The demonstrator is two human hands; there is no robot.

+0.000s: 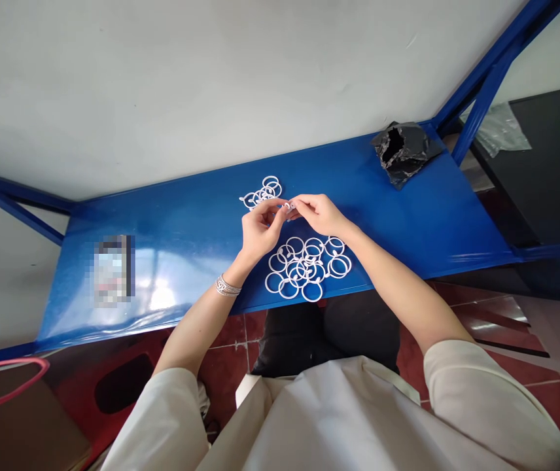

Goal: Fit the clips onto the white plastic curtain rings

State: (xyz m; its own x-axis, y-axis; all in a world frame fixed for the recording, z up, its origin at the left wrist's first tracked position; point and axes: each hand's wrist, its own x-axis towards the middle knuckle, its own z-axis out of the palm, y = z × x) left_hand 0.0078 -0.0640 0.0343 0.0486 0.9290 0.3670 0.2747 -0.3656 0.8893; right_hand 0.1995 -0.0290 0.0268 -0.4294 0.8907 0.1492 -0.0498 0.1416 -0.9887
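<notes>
My left hand (259, 229) and my right hand (320, 213) meet above the blue table (186, 222), fingertips pinched together on a small white ring piece (288, 206). Just below the hands, by the table's near edge, lies a cluster of several white plastic rings (308, 267). A smaller bunch of white rings (263, 191) lies beyond the hands, toward the wall. A silver bracelet sits on my left wrist.
A crumpled black plastic bag (402, 152) sits at the table's back right. A blurred flat object (112, 269) lies at the left. A black surface (549, 163) with a clear bag and a green item stands to the right. The floor is red tile.
</notes>
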